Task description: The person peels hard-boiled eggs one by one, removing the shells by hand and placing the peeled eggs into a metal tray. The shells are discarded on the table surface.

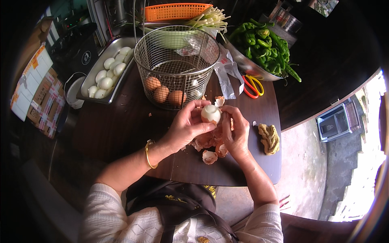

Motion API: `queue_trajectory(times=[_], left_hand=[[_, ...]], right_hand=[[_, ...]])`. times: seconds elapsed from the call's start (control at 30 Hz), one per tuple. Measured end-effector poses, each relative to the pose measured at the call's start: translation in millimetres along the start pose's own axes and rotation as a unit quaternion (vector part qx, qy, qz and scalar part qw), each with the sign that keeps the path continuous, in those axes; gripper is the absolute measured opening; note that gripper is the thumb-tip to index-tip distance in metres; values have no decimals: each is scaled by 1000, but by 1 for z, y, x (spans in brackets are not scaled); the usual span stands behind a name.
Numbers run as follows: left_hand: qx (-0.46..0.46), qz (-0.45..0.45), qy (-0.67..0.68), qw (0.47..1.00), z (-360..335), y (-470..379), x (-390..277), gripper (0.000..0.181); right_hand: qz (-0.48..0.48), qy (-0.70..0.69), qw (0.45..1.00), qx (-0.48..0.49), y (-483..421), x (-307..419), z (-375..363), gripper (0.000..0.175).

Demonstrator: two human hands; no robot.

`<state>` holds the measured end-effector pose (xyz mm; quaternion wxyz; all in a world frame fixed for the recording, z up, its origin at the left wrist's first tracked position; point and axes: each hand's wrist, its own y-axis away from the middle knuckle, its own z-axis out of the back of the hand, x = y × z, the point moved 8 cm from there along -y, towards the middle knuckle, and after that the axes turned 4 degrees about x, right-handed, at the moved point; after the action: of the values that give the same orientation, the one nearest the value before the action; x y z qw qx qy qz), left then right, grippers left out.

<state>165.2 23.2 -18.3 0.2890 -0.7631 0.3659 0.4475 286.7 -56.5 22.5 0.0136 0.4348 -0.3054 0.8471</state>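
Observation:
A boiled egg (211, 114), white on top with some brown shell lower down, is held in my left hand (191, 124) between thumb and fingers. My right hand (235, 129) is at the egg's right side, its fingers bent; whether they grip a bit of shell cannot be seen. Broken eggshells (209, 157) lie on the dark wooden table (127, 142) beneath and around both hands. Just beyond stands a round wire-mesh basket (177, 73) with several brown eggs (161, 94) in it. Peeled white eggs (106, 83) fill much of a long metal tray (111, 97) at the left.
A crumpled yellowish cloth (269, 139) lies near the table's right edge. Behind it are scissors (253, 86) with red and yellow handles, a plastic bag (226, 73) and a metal colander (243, 62) of green peppers (264, 45). An orange plastic basket (177, 11) stands at the back.

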Motion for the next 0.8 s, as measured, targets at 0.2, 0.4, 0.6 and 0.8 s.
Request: queue_trajectory(times=[0.2, 0.4, 0.6, 0.8], left_hand=[[4, 28, 86, 996, 6, -2, -1, 59], [-11, 12, 41, 999, 1, -1, -3, 53], [16, 14, 12, 1000, -8, 0, -6, 47], [20, -19, 2, 1000, -4, -1, 0, 46]], right_hand=[[-33, 18, 999, 6, -3, -11, 6, 9], [58, 87, 994, 7, -6, -2, 2, 13], [21, 7, 998, 59, -3, 8, -6, 24], [96, 76, 991, 49, -3, 15, -7, 21]])
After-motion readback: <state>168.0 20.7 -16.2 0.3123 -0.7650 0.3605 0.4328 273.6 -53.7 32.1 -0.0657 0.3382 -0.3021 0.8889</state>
